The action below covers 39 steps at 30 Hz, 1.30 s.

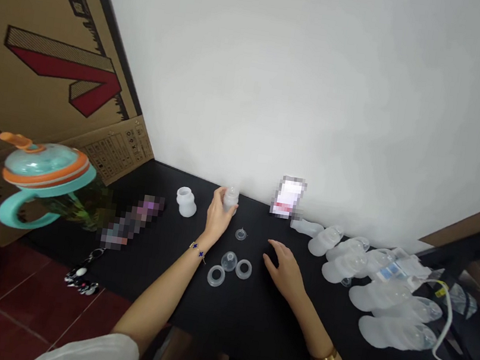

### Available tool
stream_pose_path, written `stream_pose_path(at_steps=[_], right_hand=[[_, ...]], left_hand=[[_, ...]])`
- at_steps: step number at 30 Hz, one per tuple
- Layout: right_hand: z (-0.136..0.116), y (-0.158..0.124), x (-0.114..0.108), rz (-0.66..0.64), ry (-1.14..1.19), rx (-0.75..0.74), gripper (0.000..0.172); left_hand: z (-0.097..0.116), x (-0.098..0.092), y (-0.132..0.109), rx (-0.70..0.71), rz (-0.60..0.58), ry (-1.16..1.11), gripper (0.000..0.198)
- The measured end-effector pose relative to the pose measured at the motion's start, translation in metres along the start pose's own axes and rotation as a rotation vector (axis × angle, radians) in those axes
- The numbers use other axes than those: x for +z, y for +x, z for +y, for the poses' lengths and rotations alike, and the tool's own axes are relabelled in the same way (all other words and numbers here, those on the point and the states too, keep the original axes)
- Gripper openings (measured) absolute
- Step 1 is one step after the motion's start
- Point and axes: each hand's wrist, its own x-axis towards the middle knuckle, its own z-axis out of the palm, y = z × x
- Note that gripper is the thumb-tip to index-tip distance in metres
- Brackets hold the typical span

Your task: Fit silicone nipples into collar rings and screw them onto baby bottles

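Note:
My left hand (218,216) is closed around a small translucent baby bottle (231,198) with a clear top, held toward the back of the table. My right hand (285,266) is empty, its fingers stretched out and apart just above the black tabletop. Between the hands lies a small clear disc with a raised tip (241,234). Nearer to me are a clear dome-shaped piece (228,261) and two translucent rings, a left ring (216,276) and a right ring (243,269). An open-topped milky white bottle body (186,203) stands left of my left hand.
Several capped translucent bottles (392,333) lie along the right side, beside a white cable (446,331). A blurred phone (289,198) leans at the wall. A teal and orange lidded jug (49,175), a beaded keychain (81,278) and a large carton (45,0) are on the left.

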Motion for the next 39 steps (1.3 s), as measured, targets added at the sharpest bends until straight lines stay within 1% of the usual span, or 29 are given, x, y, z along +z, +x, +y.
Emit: stream_pose_path(at_steps=[4, 7, 10, 13, 15, 17, 21, 22, 23, 24, 25, 26, 27, 29, 31, 33, 35, 37, 39], right_hand=[[0.001, 0.000, 0.002, -0.028, -0.026, 0.001, 0.036], [0.001, 0.000, 0.003, -0.038, -0.040, -0.001, 0.034], [0.001, -0.001, 0.004, -0.049, -0.062, -0.018, 0.032], [0.002, -0.002, 0.005, -0.065, -0.091, -0.032, 0.031], [0.002, -0.002, 0.006, -0.075, -0.108, -0.039, 0.030], [0.002, -0.003, 0.007, -0.083, -0.122, -0.044, 0.030], [0.002, -0.002, 0.006, -0.086, -0.140, -0.054, 0.030], [0.002, -0.002, 0.006, -0.088, -0.143, -0.053, 0.030], [0.002, -0.002, 0.006, -0.093, -0.146, -0.050, 0.031], [0.001, -0.002, 0.005, -0.102, -0.149, -0.045, 0.031], [0.001, -0.002, 0.005, -0.112, -0.151, -0.040, 0.032], [0.000, -0.001, 0.004, -0.122, -0.153, -0.036, 0.032], [0.000, -0.001, 0.004, -0.131, -0.154, -0.032, 0.032], [-0.001, -0.001, 0.003, -0.141, -0.156, -0.028, 0.033], [-0.001, 0.000, 0.003, -0.145, -0.159, -0.025, 0.033], [-0.001, 0.000, 0.003, -0.148, -0.161, -0.024, 0.034], [-0.001, 0.000, 0.003, -0.151, -0.163, -0.025, 0.034], [0.000, -0.001, 0.003, -0.152, -0.164, -0.029, 0.034], [0.000, -0.001, 0.003, -0.148, -0.164, -0.036, 0.034]], left_hand=[[-0.003, 0.001, 0.000, 0.000, -0.005, 0.045, 0.065], [-0.002, 0.000, -0.001, 0.005, -0.010, 0.088, 0.069], [0.002, -0.001, -0.002, 0.011, -0.012, 0.133, 0.070], [0.010, -0.002, -0.003, 0.047, 0.021, 0.186, 0.079], [0.018, -0.004, -0.005, 0.111, 0.077, 0.218, 0.087], [0.027, -0.006, -0.006, 0.187, 0.141, 0.242, 0.086], [0.042, -0.012, -0.012, 0.365, 0.237, 0.255, 0.077], [0.045, -0.014, -0.013, 0.405, 0.248, 0.257, 0.071], [0.048, -0.015, -0.015, 0.440, 0.232, 0.262, 0.061], [0.051, -0.017, -0.016, 0.479, 0.180, 0.270, 0.049], [0.053, -0.018, -0.018, 0.519, 0.086, 0.281, 0.035], [0.056, -0.018, -0.019, 0.540, -0.033, 0.303, 0.025], [0.058, -0.018, -0.021, 0.540, -0.147, 0.346, 0.025], [0.062, -0.017, -0.023, 0.489, -0.336, 0.470, 0.037], [0.065, -0.015, -0.023, 0.412, -0.483, 0.584, 0.045], [0.066, -0.014, -0.022, 0.324, -0.597, 0.664, 0.045], [0.065, -0.013, -0.019, 0.223, -0.675, 0.722, 0.044], [0.062, -0.011, -0.018, 0.130, -0.719, 0.769, 0.045], [0.058, -0.009, -0.018, 0.069, -0.751, 0.804, 0.048]])
